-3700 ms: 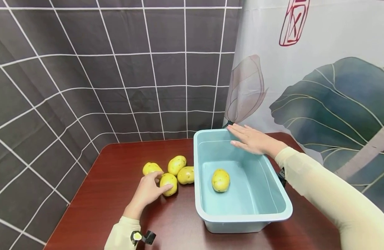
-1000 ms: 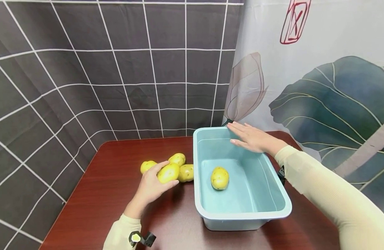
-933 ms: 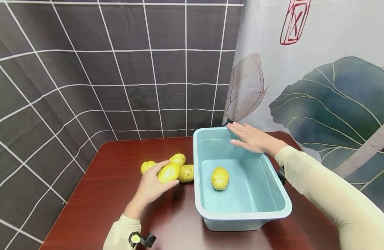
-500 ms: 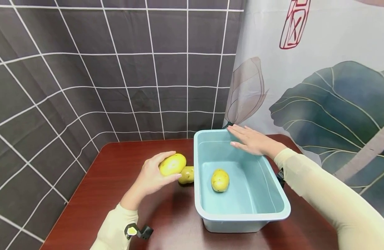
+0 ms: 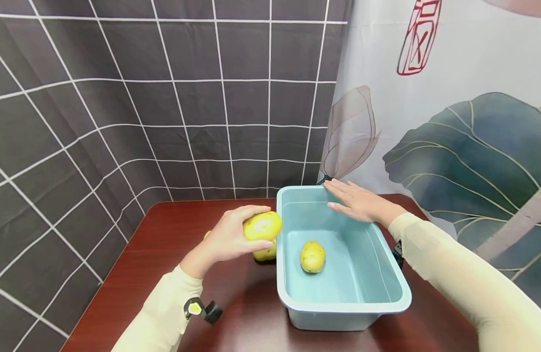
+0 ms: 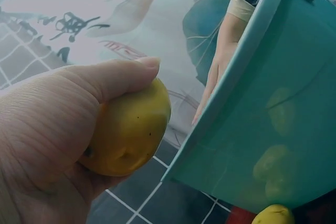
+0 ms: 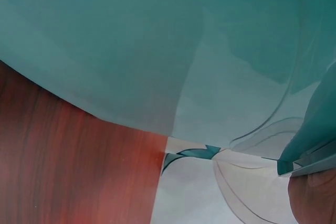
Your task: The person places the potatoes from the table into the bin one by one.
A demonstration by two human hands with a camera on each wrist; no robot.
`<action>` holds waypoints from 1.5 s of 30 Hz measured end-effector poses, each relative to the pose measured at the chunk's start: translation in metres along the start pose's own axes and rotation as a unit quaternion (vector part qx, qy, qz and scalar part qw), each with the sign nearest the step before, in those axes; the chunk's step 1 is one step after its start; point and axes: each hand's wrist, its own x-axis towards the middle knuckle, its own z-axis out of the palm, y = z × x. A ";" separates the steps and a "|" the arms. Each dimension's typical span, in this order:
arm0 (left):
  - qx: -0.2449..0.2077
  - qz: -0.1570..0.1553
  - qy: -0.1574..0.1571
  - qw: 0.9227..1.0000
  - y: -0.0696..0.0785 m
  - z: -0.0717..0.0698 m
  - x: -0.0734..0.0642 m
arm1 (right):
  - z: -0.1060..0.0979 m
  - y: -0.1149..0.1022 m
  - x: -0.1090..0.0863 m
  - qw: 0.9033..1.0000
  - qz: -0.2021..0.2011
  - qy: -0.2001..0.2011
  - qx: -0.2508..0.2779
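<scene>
My left hand holds a yellow potato between thumb and fingers, raised off the table beside the basin's left rim. The left wrist view shows the thumb across the top of this potato. A pale blue plastic basin stands on the table with one potato on its floor. My right hand rests on the basin's far right rim, fingers straight. Partly hidden under the held potato, another potato lies against the basin. A sliver of one more potato shows behind my left hand.
The dark red wooden table carries the basin. A grey gridded curtain and a white curtain with leaf prints hang behind it. In the right wrist view, the basin's wall fills most of the frame.
My left hand has gripped a potato from the group, lifted it and carried it right to the basin's left rim. My right hand stays on the rim.
</scene>
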 end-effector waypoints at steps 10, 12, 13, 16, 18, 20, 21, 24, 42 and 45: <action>0.006 0.024 -0.060 0.998 0.006 -0.001 0.027 | 0.002 0.003 -0.002 1.000 0.001 -0.001 -0.001; 0.008 0.025 -0.075 0.997 0.007 0.000 0.032 | 0.001 0.002 -0.002 1.000 0.001 -0.003 0.001; 0.009 0.028 -0.081 0.996 0.007 0.000 0.034 | 0.001 0.001 -0.002 1.000 0.002 -0.004 0.000; 0.014 0.038 -0.107 0.993 0.009 0.002 0.043 | 0.001 0.002 -0.002 1.000 0.003 -0.004 0.000; 0.018 0.044 -0.128 0.991 0.011 0.005 0.051 | 0.001 0.002 -0.002 1.000 0.004 -0.003 -0.001; 0.022 0.051 -0.150 0.987 0.013 0.007 0.058 | 0.001 0.002 -0.002 1.000 0.006 -0.001 0.000; 0.023 0.053 -0.162 0.985 0.014 0.008 0.062 | 0.001 0.002 -0.002 1.000 0.006 -0.001 0.001; 0.017 0.056 -0.193 0.980 0.017 0.011 0.073 | 0.002 0.003 -0.003 1.000 0.008 -0.002 0.003; 0.005 0.057 -0.327 0.943 0.033 0.050 0.109 | 0.002 0.007 -0.002 1.000 -0.010 0.007 0.005; 0.009 0.057 -0.336 0.940 0.034 0.056 0.111 | 0.002 0.007 -0.002 1.000 -0.014 0.008 0.006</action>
